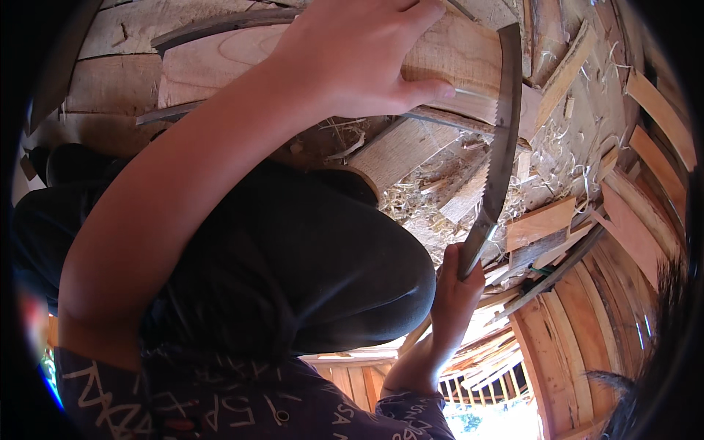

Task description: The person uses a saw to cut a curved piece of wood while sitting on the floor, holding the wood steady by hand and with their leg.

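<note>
A pale wooden board (220,59) lies across the top of the view, propped on darker wood pieces. My left hand (359,59) is laid over it, gripping it with the thumb along the near edge; the other fingertips are partly cut off by the upper edge of the picture. Lower right, my right hand (456,286) is closed around the handle of a handsaw (504,132). The saw's long, toothed, slightly curved blade points upward and crosses the board's right end, teeth facing left. Whether the teeth have cut into the wood I cannot tell.
My bent knee (367,271) in dark trousers is just below the board. Wood shavings and offcuts (400,150) litter the floor. More loose pieces (543,224) lie right of the saw, and several planks (664,117) stand along the right side.
</note>
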Available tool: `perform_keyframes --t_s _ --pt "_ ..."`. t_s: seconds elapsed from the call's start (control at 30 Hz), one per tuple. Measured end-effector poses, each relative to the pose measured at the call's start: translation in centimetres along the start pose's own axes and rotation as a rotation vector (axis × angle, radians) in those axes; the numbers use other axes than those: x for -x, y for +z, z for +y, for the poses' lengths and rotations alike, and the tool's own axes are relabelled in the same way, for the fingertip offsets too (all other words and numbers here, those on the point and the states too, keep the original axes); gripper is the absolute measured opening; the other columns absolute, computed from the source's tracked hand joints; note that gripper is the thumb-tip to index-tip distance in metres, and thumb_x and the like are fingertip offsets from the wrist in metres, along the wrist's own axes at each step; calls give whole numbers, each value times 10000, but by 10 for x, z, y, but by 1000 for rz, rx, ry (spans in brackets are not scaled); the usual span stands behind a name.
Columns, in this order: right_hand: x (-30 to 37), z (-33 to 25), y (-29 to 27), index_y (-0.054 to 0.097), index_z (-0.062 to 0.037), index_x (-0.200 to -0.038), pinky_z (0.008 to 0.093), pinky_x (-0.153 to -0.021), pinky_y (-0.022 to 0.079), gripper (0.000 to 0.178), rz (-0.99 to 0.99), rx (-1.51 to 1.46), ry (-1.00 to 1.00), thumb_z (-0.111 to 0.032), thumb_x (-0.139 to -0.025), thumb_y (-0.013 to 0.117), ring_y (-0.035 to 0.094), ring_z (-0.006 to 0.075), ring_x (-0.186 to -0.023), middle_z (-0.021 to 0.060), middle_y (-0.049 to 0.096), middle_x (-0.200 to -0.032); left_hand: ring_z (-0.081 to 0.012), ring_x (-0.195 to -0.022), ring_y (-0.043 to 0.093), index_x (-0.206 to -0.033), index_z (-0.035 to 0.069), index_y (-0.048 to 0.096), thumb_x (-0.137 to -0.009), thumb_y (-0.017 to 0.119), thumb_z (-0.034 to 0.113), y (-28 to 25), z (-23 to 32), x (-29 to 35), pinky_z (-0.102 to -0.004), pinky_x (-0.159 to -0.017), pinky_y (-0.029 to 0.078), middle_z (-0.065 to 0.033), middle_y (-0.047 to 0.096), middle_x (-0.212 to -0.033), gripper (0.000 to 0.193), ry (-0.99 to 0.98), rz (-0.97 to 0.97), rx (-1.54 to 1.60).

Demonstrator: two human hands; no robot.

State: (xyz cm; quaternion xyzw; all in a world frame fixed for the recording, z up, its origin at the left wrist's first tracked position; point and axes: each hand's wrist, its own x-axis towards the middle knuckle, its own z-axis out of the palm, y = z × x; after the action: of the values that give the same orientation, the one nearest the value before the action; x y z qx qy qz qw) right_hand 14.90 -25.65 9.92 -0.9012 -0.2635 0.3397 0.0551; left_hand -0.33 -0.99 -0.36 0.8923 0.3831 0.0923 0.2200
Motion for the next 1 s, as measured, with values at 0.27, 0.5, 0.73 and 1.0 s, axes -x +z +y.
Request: perform_keyframes --t_s 0.27,0.5,0.73,1.0 --pt "-45 -29 6 616 36 -987 358 -530 408 268 -22 -66 -37 -228 -997 566 486 158 -552 112 560 -633 -341 -1193 532 -1324 -9 495 -858 611 525 -3 1 -9 -516 -1011 360 -199 589 -1247 718 -80 -12 61" --pt "-34 -25 -6 621 34 -978 367 -539 425 271 -34 8 -76 -232 -994 572 532 186 -563 133 586 -660 -338 -1177 535 -1329 -28 488 -855 619 536 -3 0 -3 -481 -989 374 -210 590 -1248 748 62 5 -3" --pt "-36 -25 9 596 -1 -971 362 -544 448 253 6 -35 -168 -249 -998 554 561 211 -555 133 584 -650 -335 -1174 527 -1317 -4 487 -828 655 520 -5 6 0 -487 -982 372 -194 583 -1224 736 107 -49 98" --pt "-20 -31 24 553 -10 -908 424 -517 415 284 43 -94 -150 -275 -1009 555 553 338 -531 198 555 -623 -314 -1317 451 -1315 89 520 -704 806 481 -8 1 -1 -530 -1145 253 -169 576 -1297 780 29 56 -11"
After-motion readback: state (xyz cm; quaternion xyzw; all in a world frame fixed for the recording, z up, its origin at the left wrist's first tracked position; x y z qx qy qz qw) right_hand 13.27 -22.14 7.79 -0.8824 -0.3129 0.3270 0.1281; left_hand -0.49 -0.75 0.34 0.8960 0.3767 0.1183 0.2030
